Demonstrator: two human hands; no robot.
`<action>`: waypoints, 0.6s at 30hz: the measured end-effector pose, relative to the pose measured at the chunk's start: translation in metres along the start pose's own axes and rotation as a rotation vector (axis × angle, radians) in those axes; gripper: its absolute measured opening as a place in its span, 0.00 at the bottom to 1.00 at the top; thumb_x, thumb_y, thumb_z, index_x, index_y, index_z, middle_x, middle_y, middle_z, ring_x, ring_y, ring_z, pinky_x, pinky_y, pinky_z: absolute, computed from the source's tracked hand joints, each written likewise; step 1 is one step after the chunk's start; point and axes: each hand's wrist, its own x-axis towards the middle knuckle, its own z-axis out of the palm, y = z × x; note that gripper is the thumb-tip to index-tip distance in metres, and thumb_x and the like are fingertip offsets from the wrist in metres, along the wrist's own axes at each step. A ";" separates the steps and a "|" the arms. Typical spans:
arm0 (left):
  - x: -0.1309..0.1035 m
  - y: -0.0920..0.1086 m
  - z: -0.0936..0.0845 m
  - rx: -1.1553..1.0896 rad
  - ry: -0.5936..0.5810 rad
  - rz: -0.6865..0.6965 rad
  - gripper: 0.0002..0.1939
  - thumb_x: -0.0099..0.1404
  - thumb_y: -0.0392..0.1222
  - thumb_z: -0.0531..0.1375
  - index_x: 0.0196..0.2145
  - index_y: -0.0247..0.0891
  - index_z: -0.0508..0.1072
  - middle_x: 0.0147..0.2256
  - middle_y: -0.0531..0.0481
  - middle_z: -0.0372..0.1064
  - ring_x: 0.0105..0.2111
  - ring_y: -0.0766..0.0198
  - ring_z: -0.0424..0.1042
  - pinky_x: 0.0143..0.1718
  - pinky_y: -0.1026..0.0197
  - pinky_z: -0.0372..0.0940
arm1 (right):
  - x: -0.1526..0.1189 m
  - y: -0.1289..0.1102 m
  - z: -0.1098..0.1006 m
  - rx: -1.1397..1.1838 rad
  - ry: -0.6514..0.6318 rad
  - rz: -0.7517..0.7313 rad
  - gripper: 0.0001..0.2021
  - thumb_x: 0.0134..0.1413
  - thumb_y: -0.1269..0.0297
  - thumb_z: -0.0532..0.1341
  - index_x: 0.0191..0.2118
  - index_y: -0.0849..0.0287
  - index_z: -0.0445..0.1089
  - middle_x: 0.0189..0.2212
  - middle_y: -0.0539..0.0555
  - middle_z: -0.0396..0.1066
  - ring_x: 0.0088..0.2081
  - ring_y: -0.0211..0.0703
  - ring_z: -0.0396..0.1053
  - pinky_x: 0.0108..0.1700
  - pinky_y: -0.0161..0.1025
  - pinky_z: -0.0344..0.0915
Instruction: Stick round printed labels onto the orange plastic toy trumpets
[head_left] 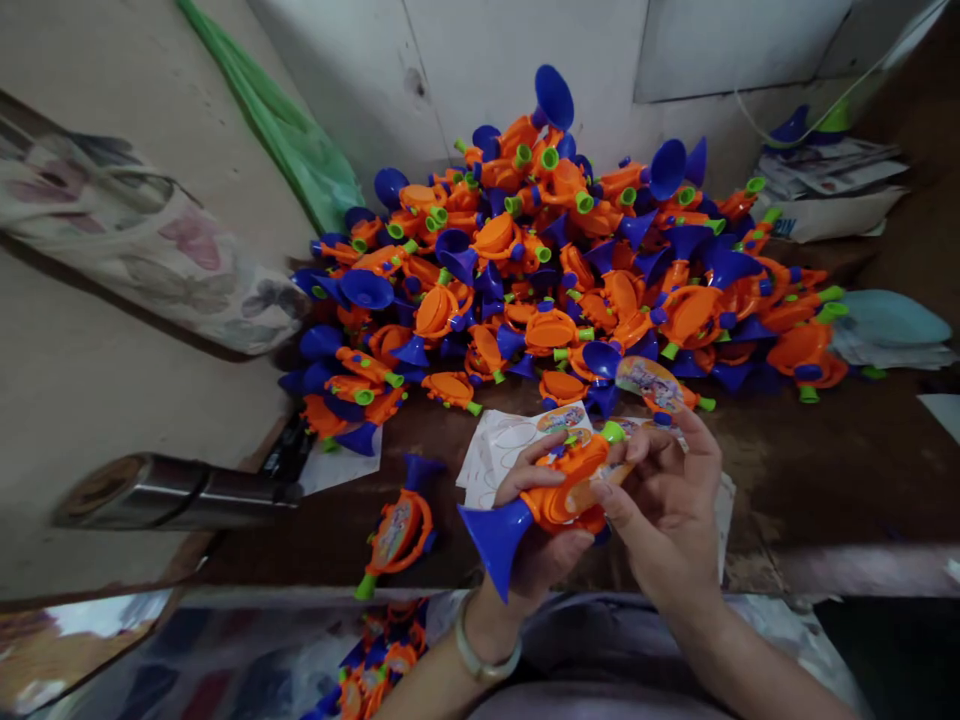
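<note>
My left hand (540, 555) is wrapped round an orange toy trumpet (559, 490) with a blue bell and a green mouthpiece. The bell points to the lower left. Between the thumb and fingers of my right hand (671, 510) is a thin oval sticker (600, 487), against or just over the trumpet's round side; whether it touches, I cannot tell. A second printed oval sticker (649, 383) shows by my right index fingertip; its contact with the finger is unclear. White sticker sheets (491, 450) lie beneath and behind my hands, partly hidden.
A large heap of similar trumpets (551, 328) fills the back of the brown table (810, 480). One trumpet with a sticker (397, 530) lies left of my hands. A steel flask (180, 492) is at far left, a pale blue dish (896, 318) at right. More trumpets (382, 660) sit below the table edge.
</note>
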 end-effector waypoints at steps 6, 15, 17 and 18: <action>0.003 -0.011 0.001 0.079 -0.026 0.145 0.21 0.58 0.58 0.77 0.41 0.45 0.77 0.57 0.41 0.75 0.61 0.39 0.74 0.65 0.34 0.66 | -0.004 -0.005 0.005 0.090 0.038 0.074 0.34 0.61 0.66 0.71 0.68 0.38 0.59 0.40 0.48 0.64 0.41 0.40 0.70 0.39 0.35 0.76; 0.004 -0.012 0.003 0.148 -0.055 0.254 0.15 0.67 0.53 0.72 0.43 0.46 0.74 0.59 0.42 0.74 0.63 0.43 0.72 0.64 0.34 0.68 | -0.004 -0.007 0.006 0.224 0.052 0.134 0.36 0.57 0.72 0.72 0.65 0.34 0.63 0.41 0.46 0.65 0.42 0.38 0.70 0.41 0.32 0.75; 0.004 -0.013 0.002 0.187 -0.054 0.264 0.16 0.67 0.55 0.71 0.44 0.45 0.74 0.59 0.41 0.75 0.64 0.42 0.72 0.64 0.34 0.67 | -0.004 -0.006 0.006 0.209 0.051 0.138 0.36 0.57 0.71 0.72 0.65 0.34 0.63 0.41 0.46 0.65 0.41 0.38 0.69 0.40 0.31 0.74; 0.005 -0.014 0.001 0.197 -0.058 0.269 0.16 0.67 0.55 0.71 0.44 0.45 0.74 0.58 0.41 0.75 0.64 0.42 0.72 0.64 0.33 0.67 | -0.004 -0.005 0.006 0.202 0.051 0.137 0.35 0.58 0.71 0.72 0.65 0.34 0.62 0.41 0.46 0.65 0.40 0.38 0.69 0.39 0.31 0.74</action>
